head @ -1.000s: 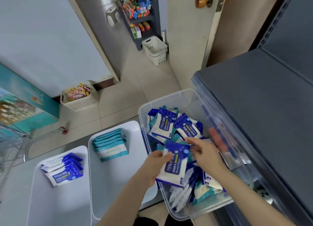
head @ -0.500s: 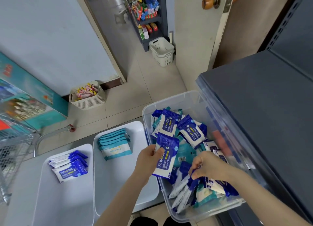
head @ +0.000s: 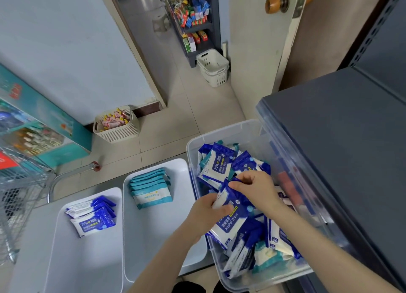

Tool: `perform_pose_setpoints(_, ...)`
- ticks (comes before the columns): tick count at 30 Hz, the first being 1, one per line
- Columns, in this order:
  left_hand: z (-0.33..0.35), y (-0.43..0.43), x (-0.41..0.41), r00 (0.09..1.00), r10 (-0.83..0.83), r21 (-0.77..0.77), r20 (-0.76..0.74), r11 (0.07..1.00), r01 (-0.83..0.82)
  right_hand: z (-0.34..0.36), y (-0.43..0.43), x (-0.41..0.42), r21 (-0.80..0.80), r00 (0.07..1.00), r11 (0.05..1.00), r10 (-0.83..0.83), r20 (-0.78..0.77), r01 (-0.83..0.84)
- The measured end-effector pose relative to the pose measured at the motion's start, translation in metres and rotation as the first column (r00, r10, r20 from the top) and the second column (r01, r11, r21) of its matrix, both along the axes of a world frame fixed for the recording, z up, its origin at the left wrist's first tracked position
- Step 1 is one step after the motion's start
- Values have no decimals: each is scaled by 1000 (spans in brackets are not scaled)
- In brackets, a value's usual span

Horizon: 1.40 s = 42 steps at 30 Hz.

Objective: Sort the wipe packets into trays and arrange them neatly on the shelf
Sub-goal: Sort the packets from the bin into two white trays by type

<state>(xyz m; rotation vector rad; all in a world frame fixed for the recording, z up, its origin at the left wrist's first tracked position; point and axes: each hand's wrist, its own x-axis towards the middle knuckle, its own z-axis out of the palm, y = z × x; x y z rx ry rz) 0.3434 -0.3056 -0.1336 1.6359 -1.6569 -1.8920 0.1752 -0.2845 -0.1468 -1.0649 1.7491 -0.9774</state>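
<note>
Both hands hold one blue packet (head: 233,219) over the clear bin (head: 230,132); the left hand (head: 207,212) curls round its side, the right hand (head: 259,191) pinches its top; leftward, the left tray (head: 87,266) carries blue packets (head: 92,215), the middle tray (head: 153,237) teal packets (head: 150,188).

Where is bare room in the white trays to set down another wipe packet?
The left tray is bare from the blue stack to its near edge. The middle tray is bare nearer than the teal stack. The clear bin is crowded; the left hand and right hand grip a blue packet there.
</note>
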Motion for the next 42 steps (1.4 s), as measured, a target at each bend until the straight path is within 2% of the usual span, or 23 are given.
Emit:
perform_pose_setpoints(3, -7, -5, 4, 995, 46, -76, 93, 996, -39, -4, 0, -3, -3, 996, 999, -32, -85, 32)
perform_pose_setpoints(4, -10, -9, 7, 988, 73, -95, 135, 994, -60, -4, 3, -8, 39, 992, 999, 8, -128, -3)
perform_pose_setpoints(6, -12, -17, 14, 975, 127, -101, 184, 989, -110, -5, 13, -19, 199, 952, 956, 251, -173, -215)
perform_pose_setpoints(7, -12, -19, 17, 970, 144, -98, 194, 987, -127, -6, 20, -21, 285, 899, 890, 409, -157, -356)
perform_pose_setpoints(9, -11, -22, 20, 967, 148, -90, 208, 987, -132, -8, 33, -15, 414, 730, 704, 672, -127, -576)
perform_pose_setpoints(12, -11, -23, 21, 962, 140, -84, 233, 989, -124, -17, 47, 9, 554, 380, 426, 902, -204, -715)
perform_pose_setpoints(13, -11, -23, 21, 963, 140, -80, 231, 989, -125, -20, 48, 17, 601, 275, 360, 933, -231, -714)
perform_pose_setpoints(14, -11, -22, 21, 964, 146, -75, 223, 988, -132, -22, 48, 22, 628, 212, 338, 940, -269, -701)
perform_pose_setpoints(15, -11, -22, 21, 965, 152, -70, 213, 988, -140, -24, 47, 24, 640, 194, 351, 933, -304, -683)
perform_pose_setpoints(17, -10, -21, 22, 967, 161, -66, 198, 986, -150, -26, 43, 23, 620, 254, 429, 900, -354, -657)
perform_pose_setpoints(22, -10, -23, 30, 968, 186, -72, 171, 982, -176, -13, 24, 4, 479, 516, 670, 743, -427, -568)
perform_pose_setpoints(25, -8, -27, 36, 964, 226, -62, 140, 974, -220, 5, 9, -8, 414, 591, 769, 639, -491, -487)
perform_pose_setpoints(30, 2, -40, 55, 927, 363, -36, 94, 932, -361, 32, -12, -4, 394, 607, 817, 577, -546, -422)
perform_pose_setpoints(37, 8, -48, 117, 874, 478, -8, 94, 878, -479, 54, -32, 48, 327, 741, 882, 464, -485, -338)
perform_pose_setpoints(42, 8, -48, 177, 831, 552, 46, 70, 830, -556, 52, -43, 102, 344, 743, 870, 484, -462, -353)
